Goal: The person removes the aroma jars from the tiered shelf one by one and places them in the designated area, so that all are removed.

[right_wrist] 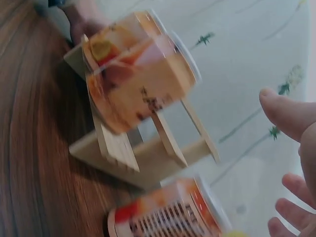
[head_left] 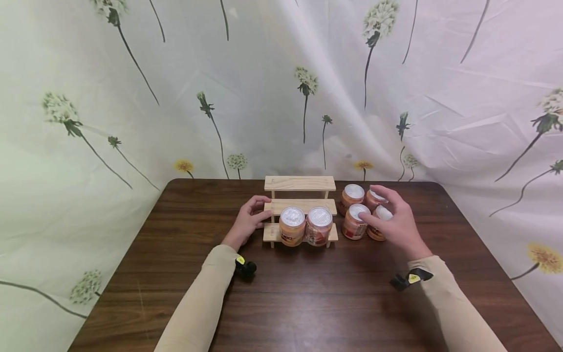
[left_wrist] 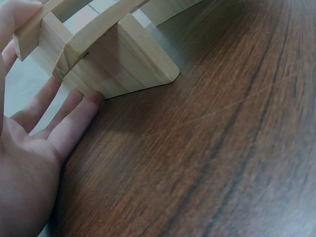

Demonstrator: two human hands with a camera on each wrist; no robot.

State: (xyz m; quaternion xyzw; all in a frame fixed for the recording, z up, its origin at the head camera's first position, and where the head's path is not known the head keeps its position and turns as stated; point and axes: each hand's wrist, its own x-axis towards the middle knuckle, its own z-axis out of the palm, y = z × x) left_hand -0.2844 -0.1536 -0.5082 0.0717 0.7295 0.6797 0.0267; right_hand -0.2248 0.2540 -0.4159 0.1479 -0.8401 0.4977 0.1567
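A three-step wooden rack (head_left: 300,184) stands on the table, with two jars with clear lids and orange labels (head_left: 292,226) (head_left: 318,226) side by side on its lowest step. My left hand (head_left: 248,221) holds the rack's left end, thumb and forefinger at the middle step; in the left wrist view its other fingers (left_wrist: 74,121) lie against the side panel. To the right of the rack, several similar jars (head_left: 355,227) stand grouped on the table. Over them hovers my right hand (head_left: 398,222), thumb and fingers spread; the right wrist view shows nothing between them.
The dark wooden table (head_left: 290,303) ends just behind the rack at a hanging white cloth (head_left: 264,98) printed with dandelions. A dark wrist camera (head_left: 246,269) is strapped to the left wrist, and another (head_left: 400,281) to the right.
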